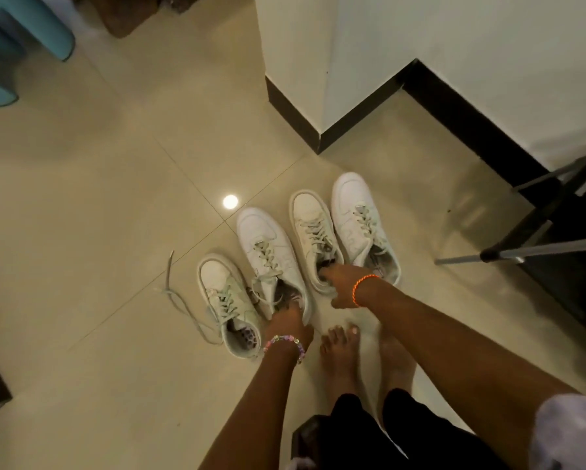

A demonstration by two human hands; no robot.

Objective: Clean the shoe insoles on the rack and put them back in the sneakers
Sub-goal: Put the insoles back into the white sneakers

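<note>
Scene: four white sneakers stand in a ragged row on the tiled floor [122, 184], toes far, heels near the person's bare feet [339, 347].
Left hand: left hand [290, 322] reaches into the heel opening of the second sneaker [271, 256]; its fingers are hidden inside, so I cannot tell what they hold, though they look curled on the collar or on something within.
Right hand: right hand [337, 283] has its fingers tucked into the mouth of the third sneaker [313, 232], thumb outside the near wall; whether it pinches an insole or only the shoe is not clear.
Insoles: none lies loose on the floor; a patterned one [245, 337] shows inside the leftmost sneaker [227, 300], and dark lining shows in the two being handled. The far-right sneaker [363, 222] is untouched.
Step in hand: judged to be seating insoles in the two middle shoes.
Doing it well: slide each insole toe-first, press it flat from toe back to heel, and check no edge curls against the wall; hold the collar steady while pushing.
Axis: each shoe's long axis runs near to far, leaning slightly left at the toes.
Hazard: the loose lace [179, 293] trailing left of the row could snag.
Rack: a dark frame [556, 232] stands at right.
</note>
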